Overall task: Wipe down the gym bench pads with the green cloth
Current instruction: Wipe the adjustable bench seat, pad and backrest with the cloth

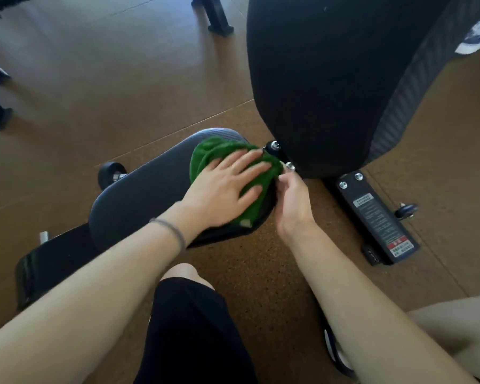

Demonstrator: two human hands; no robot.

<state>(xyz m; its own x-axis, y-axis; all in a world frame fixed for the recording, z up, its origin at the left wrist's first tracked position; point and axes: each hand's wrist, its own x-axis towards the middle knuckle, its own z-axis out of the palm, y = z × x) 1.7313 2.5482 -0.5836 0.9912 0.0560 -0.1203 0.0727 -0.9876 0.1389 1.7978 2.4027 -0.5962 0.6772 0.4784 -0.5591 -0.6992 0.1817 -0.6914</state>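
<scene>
A green cloth [208,156] lies bunched on the right end of the low dark seat pad [139,195] of a gym bench. My left hand [225,187] presses flat on the cloth with its fingers spread and straight. My right hand [291,200] is at the pad's right edge, its fingertips pinching the cloth's edge near a bolt [290,166]. The large black back pad [316,79] rises upright just behind and to the right.
The bench's black base bar [372,217] with a warning label lies on the brown cork floor [122,92] at right, with small wheels [108,173] on both sides. Other equipment legs [216,15] stand at the back and far left. My knees are below.
</scene>
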